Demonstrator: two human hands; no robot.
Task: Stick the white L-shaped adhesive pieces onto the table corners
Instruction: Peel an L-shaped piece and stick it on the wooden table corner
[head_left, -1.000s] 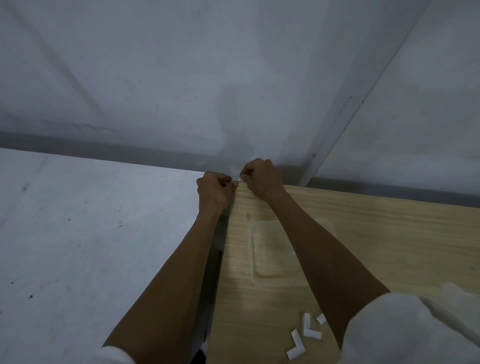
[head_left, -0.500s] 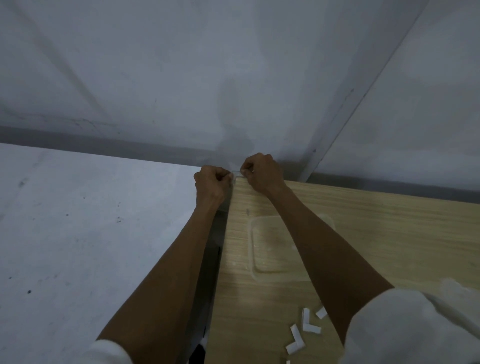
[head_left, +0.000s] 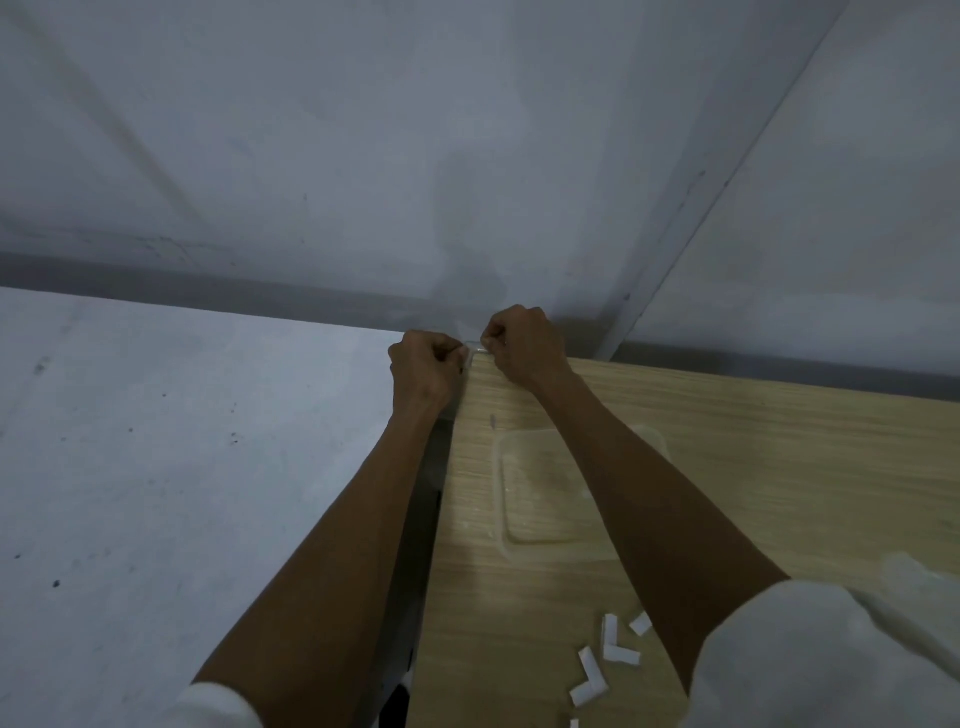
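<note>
Both hands are positioned at the far left corner of the table, a light wood-grain top. The left hand sits against the table's left edge, just outside the corner, with all fingers curled tight into the palm and the thumb directed toward the corner. The right hand sits on the far edge, just inside the corner, with its fingers likewise curled tight. The corner piece, a small pale strip, lies on the corner between the two hands; each hand pinches one end of it at the fingertips, and no open gap shows in either grip. The piece is too small in the head view to tell how it wraps the corner. Both forearms extend from the near edge to the corner, the right one crossing over a clear plastic tray that lies flat on the table top, near the left edge and between the corner and the near edge. The loose L-shaped pieces, white, lie scattered on the table top at the near edge, just beside the right forearm and well apart from the corner. A white sleeve covers the right upper arm at the near right of the view. A grey floor lies beyond the table's left edge, and a grey wall stands behind the far edge.
</note>
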